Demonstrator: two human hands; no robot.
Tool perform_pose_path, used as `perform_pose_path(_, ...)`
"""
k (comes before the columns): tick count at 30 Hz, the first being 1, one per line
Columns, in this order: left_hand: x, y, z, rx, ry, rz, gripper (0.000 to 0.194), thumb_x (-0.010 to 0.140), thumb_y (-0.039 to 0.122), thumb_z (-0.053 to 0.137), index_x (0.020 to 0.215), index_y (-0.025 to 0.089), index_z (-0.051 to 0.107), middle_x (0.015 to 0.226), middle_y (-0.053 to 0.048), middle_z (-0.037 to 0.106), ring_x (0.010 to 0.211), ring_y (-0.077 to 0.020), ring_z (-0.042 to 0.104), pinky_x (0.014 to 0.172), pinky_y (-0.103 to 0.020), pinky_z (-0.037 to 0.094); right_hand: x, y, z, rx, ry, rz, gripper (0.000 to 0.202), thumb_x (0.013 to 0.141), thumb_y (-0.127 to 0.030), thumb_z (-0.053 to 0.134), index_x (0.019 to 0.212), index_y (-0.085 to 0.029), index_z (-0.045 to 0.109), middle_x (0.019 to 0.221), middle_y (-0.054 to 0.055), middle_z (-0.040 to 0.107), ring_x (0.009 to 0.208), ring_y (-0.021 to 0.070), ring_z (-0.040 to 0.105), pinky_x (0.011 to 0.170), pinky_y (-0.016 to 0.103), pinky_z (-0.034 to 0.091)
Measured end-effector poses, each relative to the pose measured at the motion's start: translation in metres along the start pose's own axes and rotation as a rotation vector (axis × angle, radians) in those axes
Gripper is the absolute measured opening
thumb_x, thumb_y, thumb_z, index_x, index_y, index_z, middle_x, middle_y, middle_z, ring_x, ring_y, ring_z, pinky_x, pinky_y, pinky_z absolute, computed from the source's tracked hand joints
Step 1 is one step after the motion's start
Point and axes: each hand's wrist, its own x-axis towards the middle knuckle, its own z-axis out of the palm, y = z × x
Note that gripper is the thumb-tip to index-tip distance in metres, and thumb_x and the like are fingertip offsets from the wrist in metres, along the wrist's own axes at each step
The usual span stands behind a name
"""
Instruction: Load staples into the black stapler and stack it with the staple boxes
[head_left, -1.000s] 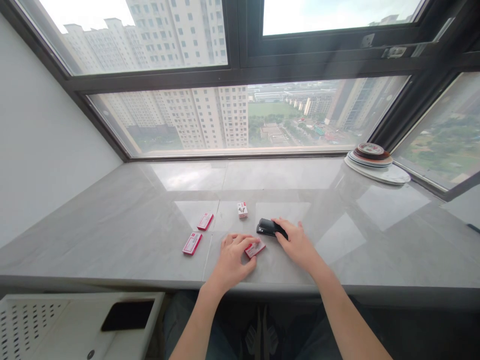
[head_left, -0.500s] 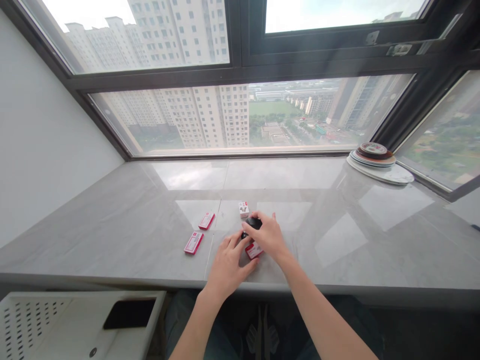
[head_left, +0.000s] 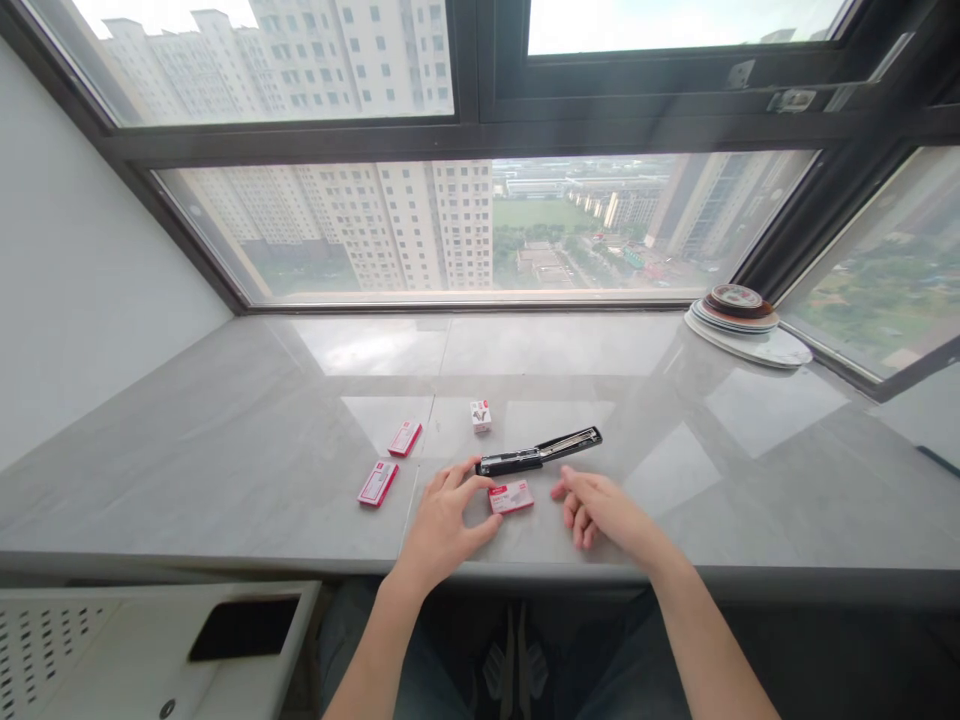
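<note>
A black stapler (head_left: 541, 456) lies on the counter, folded open almost flat, with its metal track showing. My left hand (head_left: 448, 522) has its fingers spread at the stapler's left end, and one fingertip seems to touch it. Its index finger and thumb reach either side of the left end of a red and white box (head_left: 511, 497); I cannot tell whether they grip it. To the right of that box, below the stapler, my right hand (head_left: 596, 508) is loosely curled with fingers apart and nothing in it.
Two flat red and white boxes (head_left: 377, 484) lie to the left. A small white box (head_left: 481, 416) stands behind the stapler. Stacked plates (head_left: 750, 340) sit at the back right beside the window. A white perforated panel (head_left: 247, 690) is below the counter's front left edge.
The stapler has been opened out and now lies across the counter. My right hand has let go of it and moved right and nearer. The view has shifted slightly.
</note>
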Motion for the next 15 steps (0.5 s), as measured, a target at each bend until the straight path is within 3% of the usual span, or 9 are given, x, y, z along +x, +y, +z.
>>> perform_pose_path(2, 0.000, -0.001, 0.001, 0.000, 0.002, 0.002, 0.036, 0.084, 0.034, 0.076, 0.118, 0.039, 0.070, 0.153, 0.004, 0.051, 0.138, -0.0285, 0.050, 0.116, -0.049, 0.042, -0.003, -0.008, 0.021, -0.014, -0.192, 0.044, 0.052, 0.092, -0.072, 0.055, 0.093, -0.020, 0.062, 0.059, -0.001, 0.066, 0.039, 0.0137, 0.059, 0.036, 0.020, 0.040)
perform_pose_path(4, 0.000, -0.002, 0.001, -0.012, 0.001, 0.004, 0.036, 0.084, 0.034, 0.077, 0.119, 0.039, 0.070, 0.153, 0.003, 0.052, 0.137, -0.0277, 0.051, 0.117, -0.047, 0.042, -0.002, -0.015, 0.037, -0.031, -0.246, 0.031, 0.048, 0.092, -0.068, 0.058, 0.092, -0.021, 0.060, 0.056, -0.004, 0.062, 0.034, 0.0110, 0.053, 0.034, 0.019, 0.033)
perform_pose_path(7, -0.001, -0.003, -0.001, -0.038, -0.011, 0.005, 0.033, 0.086, 0.035, 0.077, 0.118, 0.038, 0.070, 0.153, 0.004, 0.053, 0.138, -0.0265, 0.051, 0.117, -0.046, 0.042, 0.002, -0.016, 0.042, -0.073, -0.206, -0.014, 0.044, 0.092, -0.065, 0.060, 0.085, -0.021, 0.059, 0.051, -0.007, 0.055, 0.031, 0.0091, 0.043, 0.033, 0.020, 0.030)
perform_pose_path(10, -0.003, -0.003, -0.003, -0.061, -0.018, 0.007, 0.027, 0.090, 0.034, 0.072, 0.116, 0.036, 0.069, 0.154, 0.004, 0.052, 0.140, -0.0250, 0.050, 0.117, -0.044, 0.042, 0.004, -0.013, 0.030, -0.146, -0.154, -0.012, 0.042, 0.093, -0.063, 0.058, 0.084, -0.022, 0.060, 0.052, -0.006, 0.054, 0.033, 0.0101, 0.041, 0.035, 0.023, 0.030)
perform_pose_path(12, -0.004, -0.001, -0.004, -0.056, -0.011, 0.011, 0.025, 0.091, 0.033, 0.070, 0.117, 0.035, 0.067, 0.154, 0.004, 0.052, 0.140, -0.0251, 0.049, 0.116, -0.045, 0.042, 0.004, -0.013, 0.020, -0.244, -0.067, -0.038, 0.040, 0.091, -0.061, 0.060, 0.084, -0.022, 0.061, 0.052, -0.005, 0.056, 0.037, 0.0119, 0.043, 0.039, 0.024, 0.029)
perform_pose_path(15, -0.005, 0.003, -0.002, -0.030, 0.016, 0.016, 0.032, 0.091, 0.030, 0.069, 0.122, 0.035, 0.065, 0.155, 0.003, 0.052, 0.141, -0.0260, 0.048, 0.117, -0.047, 0.041, 0.003, -0.023, 0.016, -0.381, 0.124, -0.191, 0.032, 0.091, -0.055, 0.062, 0.092, -0.023, 0.066, 0.053, -0.004, 0.057, 0.047, 0.0156, 0.050, 0.048, 0.026, 0.033)
